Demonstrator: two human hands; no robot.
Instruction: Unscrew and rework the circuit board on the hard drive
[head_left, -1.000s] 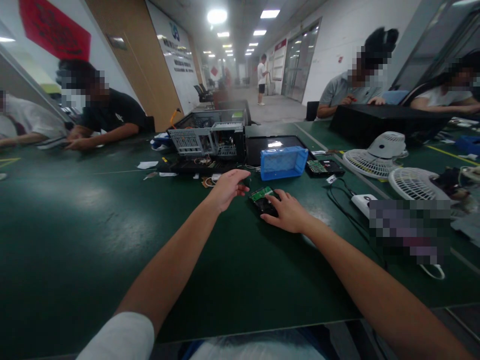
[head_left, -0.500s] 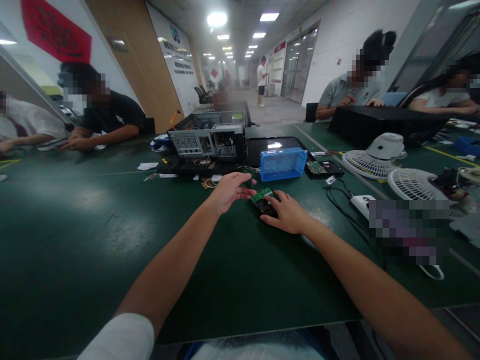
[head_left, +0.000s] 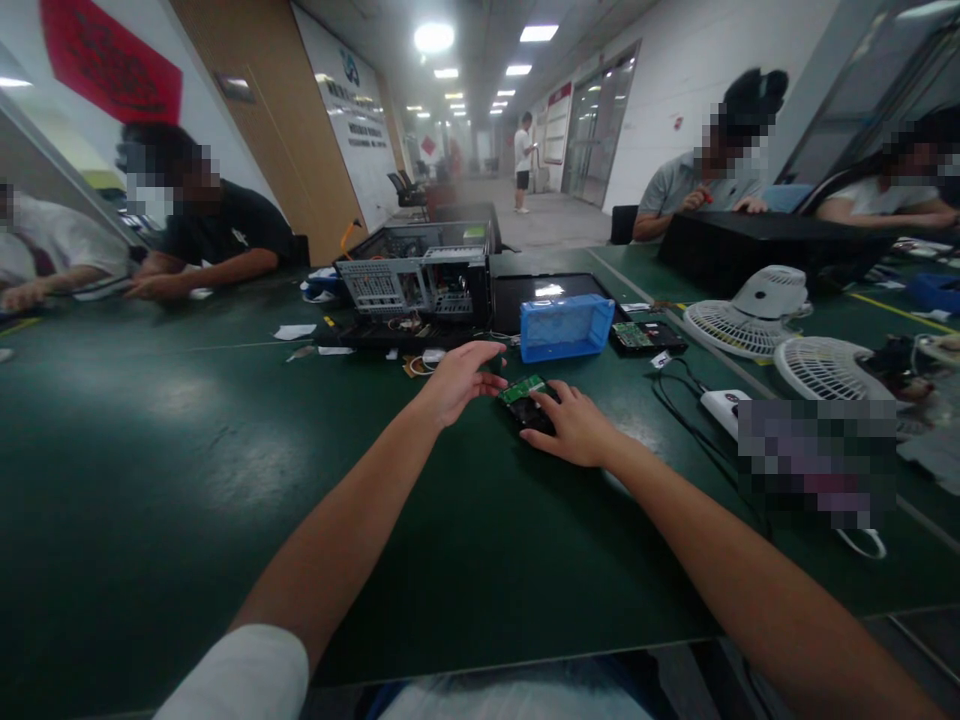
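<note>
A hard drive [head_left: 523,390] with its green circuit board facing up lies on the green table between my hands. My right hand [head_left: 574,425] rests over its near right side, fingers on the board and thumb along the near edge, holding it. At the drive's far left corner is my left hand [head_left: 463,385], its fingers curled forward with the fingertips close to the board. A small dark thing shows between those fingers, too unclear to name. Behind the drive a blue plastic bin [head_left: 566,330] stands on its side.
An opened computer case [head_left: 416,275] stands beyond my left hand. Another hard drive [head_left: 649,338] lies right of the bin. White fans [head_left: 750,315], a power strip [head_left: 726,408] and its cable are on the right. Co-workers sit across the table behind a black case [head_left: 772,245].
My left hand has shifted very slightly, and a little more of the board's left end shows. My right hand stays on the hard drive.
</note>
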